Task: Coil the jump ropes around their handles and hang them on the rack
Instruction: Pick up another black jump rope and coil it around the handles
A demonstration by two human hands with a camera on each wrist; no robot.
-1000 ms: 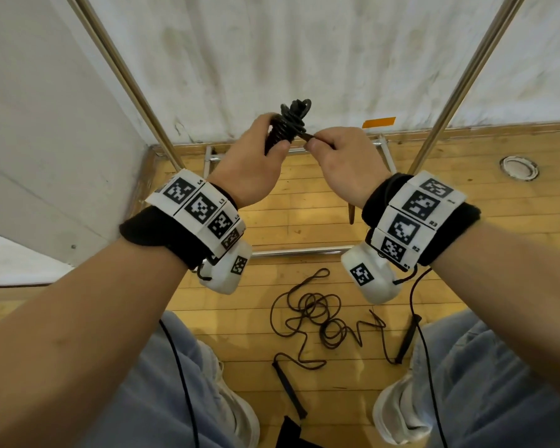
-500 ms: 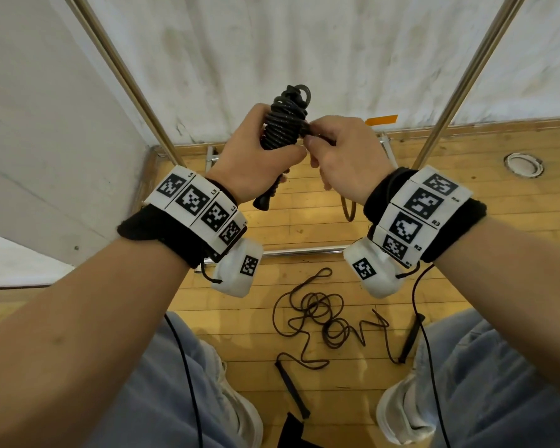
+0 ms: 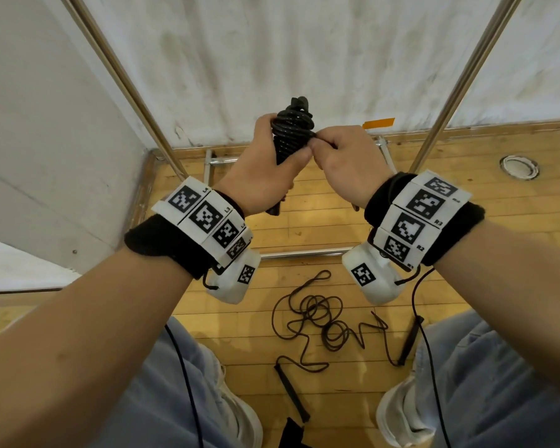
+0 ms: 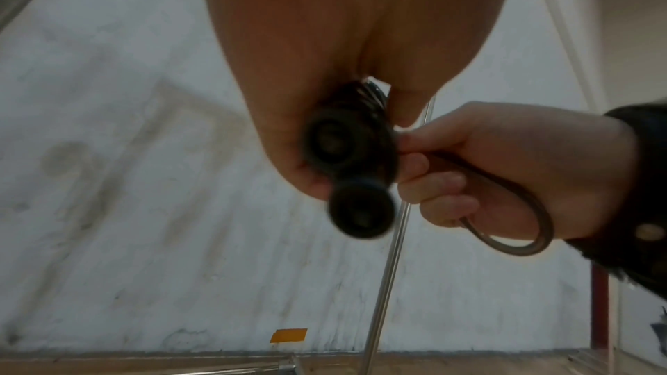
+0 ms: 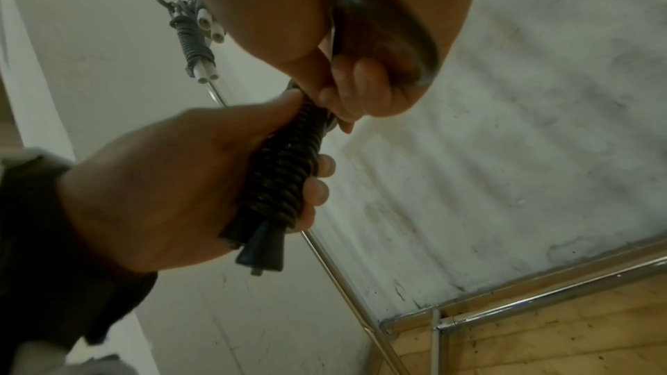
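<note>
On the left, the left hand (image 3: 265,176) is wrapped around a black jump rope (image 3: 291,130) whose cord is wound in tight turns over its two handles (image 5: 261,250). The thumb lies along one side of the bundle and the fingers curl round the other. The bundle stands nearly upright in that fist, with its wound top poking out above the hand and the handle butts sticking out below.

Just to the right, the right hand (image 3: 346,163) meets it. Its thumb and fingertips pinch the last bit of cord against the side of the coil, and a short loop of cord (image 4: 519,227) curves out under the palm. By the look of it, this rope is all but finished: the winding is done and what remains is to tuck or lock the loose end, then hang the bundle.

The metal rack (image 3: 459,79) rises on both sides of the hands as slanted poles, with its base bars on the far wood floor (image 3: 466,202). In the right wrist view, a pale rope already wound (image 5: 191,36) hangs high on the left pole, so at least one seems done.

Near the person's feet, a second black rope (image 3: 324,321) lies in a loose tangle on the floor, well apart from both hands, with its handles lying apart. It has not yet been coiled or hung.
</note>
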